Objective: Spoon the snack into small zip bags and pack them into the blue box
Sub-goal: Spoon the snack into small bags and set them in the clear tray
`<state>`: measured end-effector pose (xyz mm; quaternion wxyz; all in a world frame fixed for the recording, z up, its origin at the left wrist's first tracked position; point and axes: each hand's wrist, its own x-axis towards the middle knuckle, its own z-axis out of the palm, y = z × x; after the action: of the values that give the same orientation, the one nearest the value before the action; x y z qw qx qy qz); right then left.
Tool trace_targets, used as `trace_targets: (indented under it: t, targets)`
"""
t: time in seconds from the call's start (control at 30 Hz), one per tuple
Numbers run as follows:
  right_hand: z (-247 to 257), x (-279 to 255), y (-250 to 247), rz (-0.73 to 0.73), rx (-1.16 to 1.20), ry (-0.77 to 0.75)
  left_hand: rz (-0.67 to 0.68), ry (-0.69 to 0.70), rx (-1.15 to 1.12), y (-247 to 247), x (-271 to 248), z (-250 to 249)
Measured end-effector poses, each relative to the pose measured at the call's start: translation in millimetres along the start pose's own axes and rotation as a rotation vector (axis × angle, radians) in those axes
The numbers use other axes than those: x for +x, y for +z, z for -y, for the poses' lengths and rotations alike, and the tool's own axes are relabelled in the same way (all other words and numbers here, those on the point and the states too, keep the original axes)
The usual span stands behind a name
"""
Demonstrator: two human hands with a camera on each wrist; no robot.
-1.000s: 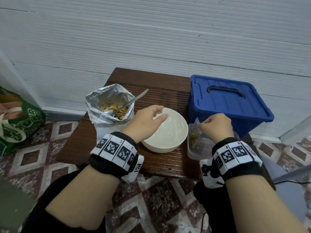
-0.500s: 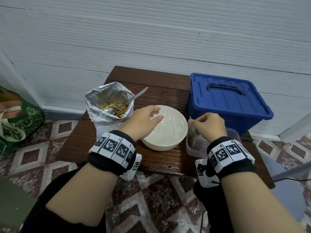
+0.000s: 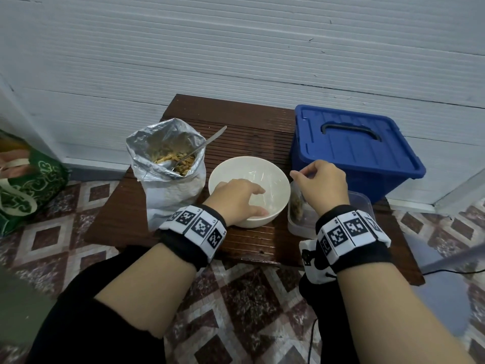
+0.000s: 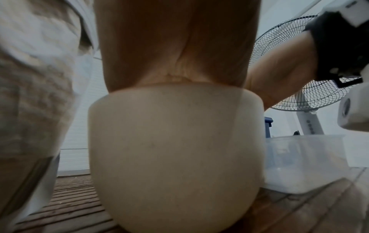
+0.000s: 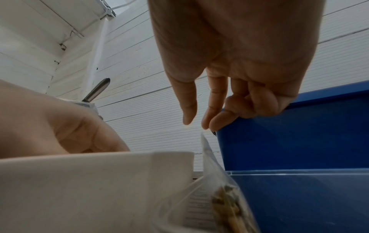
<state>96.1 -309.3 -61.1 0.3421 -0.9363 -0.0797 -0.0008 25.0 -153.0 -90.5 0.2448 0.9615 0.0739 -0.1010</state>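
A small zip bag (image 3: 296, 206) with snack in it stands upright in a clear plastic tub (image 3: 364, 206). My right hand (image 3: 301, 177) hovers just above the zip bag (image 5: 225, 201), thumb and forefinger apart, touching nothing. My left hand (image 3: 236, 198) reaches down into the white bowl (image 3: 249, 160), fingers spread on clear plastic bags lying inside; the left wrist view shows only the palm over the bowl (image 4: 175, 149). An open foil snack bag (image 3: 170, 195) stands left of the bowl with a metal spoon (image 3: 212, 139) in it. The blue box (image 3: 354, 153) sits at the right, lid on.
Everything stands on a low dark wooden table (image 3: 249, 122) against a white wall. A green shopping bag (image 3: 26, 185) lies on the tiled floor at the left. A standing fan (image 4: 289, 63) is off to the right. A black cable runs by my right knee.
My right hand lowered the filled zip bag into the clear tub and let go of it. My left hand moved deeper into the bowl.
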Motion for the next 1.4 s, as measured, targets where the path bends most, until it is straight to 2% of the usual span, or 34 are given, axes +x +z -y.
trace_targets:
  t: [0.1,0.27,0.4,0.73,0.93,1.03,1.17,1.4]
  targets:
    - [0.2,0.0,-0.4,-0.003,0.005,-0.011,0.006,-0.002,-0.006,2.7,3.3,0.8]
    - [-0.3,1.1,-0.1,0.005,0.004,0.001,0.044,0.02,-0.166,-5.7,1.4,-0.4]
    - [-0.4,0.8,0.7,0.016,0.009,0.01,0.098,0.038,-0.127,-7.3,-0.9,4.2]
    - [3.5,-3.4,2.7,0.05,0.012,-0.018,0.032,0.052,-0.089,-0.1,1.5,4.2]
    - [4.3,-2.9,2.1,0.048,0.024,-0.017,-0.046,0.048,-0.26,-6.6,2.1,6.0]
    - [3.6,-3.2,2.7,0.052,0.033,-0.016,-0.064,0.079,-0.134,-8.8,3.8,6.8]
    - [1.8,-3.7,2.8,0.058,0.037,-0.018,0.064,0.085,0.075,-5.1,4.7,8.2]
    - [-0.5,-2.1,1.5,0.046,0.039,-0.02,0.118,0.084,0.18,-4.1,13.1,1.9]
